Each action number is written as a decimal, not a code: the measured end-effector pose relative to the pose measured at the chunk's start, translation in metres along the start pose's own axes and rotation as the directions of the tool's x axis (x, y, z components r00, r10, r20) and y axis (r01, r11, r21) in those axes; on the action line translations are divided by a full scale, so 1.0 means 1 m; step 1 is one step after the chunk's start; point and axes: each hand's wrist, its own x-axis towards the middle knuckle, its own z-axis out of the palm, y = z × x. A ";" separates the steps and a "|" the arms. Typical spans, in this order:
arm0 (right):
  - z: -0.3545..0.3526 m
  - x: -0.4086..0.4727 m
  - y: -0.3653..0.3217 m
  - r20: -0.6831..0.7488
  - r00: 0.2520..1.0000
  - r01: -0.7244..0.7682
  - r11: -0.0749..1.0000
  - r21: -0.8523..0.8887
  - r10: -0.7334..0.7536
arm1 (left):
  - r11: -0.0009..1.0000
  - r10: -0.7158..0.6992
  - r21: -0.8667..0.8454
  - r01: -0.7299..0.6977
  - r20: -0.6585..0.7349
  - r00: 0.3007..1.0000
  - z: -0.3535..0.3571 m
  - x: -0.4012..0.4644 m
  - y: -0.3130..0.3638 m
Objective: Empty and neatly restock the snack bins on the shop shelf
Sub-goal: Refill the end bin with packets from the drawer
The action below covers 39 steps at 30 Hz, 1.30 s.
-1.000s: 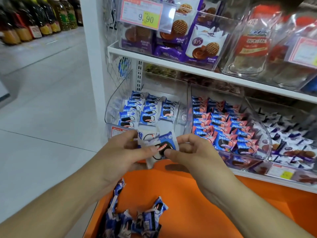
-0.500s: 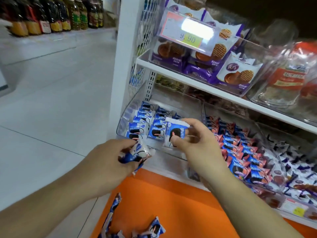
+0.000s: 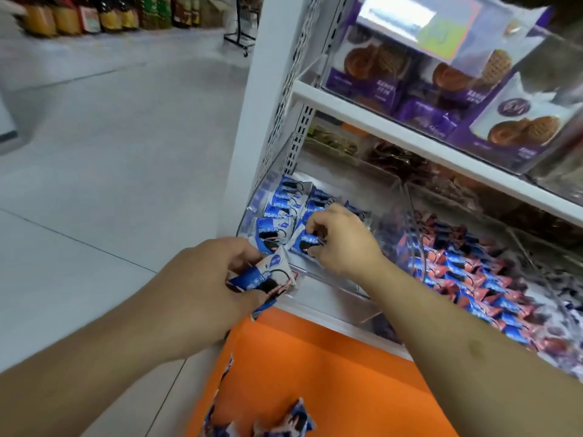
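Two hands busy: my right hand (image 3: 340,238) pinches a blue packet (image 3: 304,242) into the clear bin (image 3: 391,197), lining its row; my left hand (image 3: 208,288) grips spare packets (image 3: 268,275) ready beside it.

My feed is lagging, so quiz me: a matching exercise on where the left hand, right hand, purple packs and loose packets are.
Things:
1 left hand
2 right hand
3 purple packs
4 loose packets

Places:
A in the upper shelf's bin
B on the orange surface
C in the clear bin, on a blue packet
D before the bin, gripping packets

Pairs: 1-D, 2-C, 3-A, 4-B
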 end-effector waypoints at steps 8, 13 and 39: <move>-0.001 -0.007 0.003 0.033 0.998 -0.045 0.999 0.010 0.045 | 1.000 0.028 -0.002 -0.028 -0.010 1.000 0.005 0.003 0.003; -0.025 -0.027 -0.009 0.052 0.996 -0.068 0.997 0.022 0.066 | 0.998 0.052 0.027 -0.051 -0.029 0.998 0.007 0.002 0.006; -0.081 -0.141 0.078 -0.168 0.986 0.003 1.000 0.014 -0.001 | 0.674 0.440 0.609 -0.419 0.125 0.889 0.124 0.193 0.089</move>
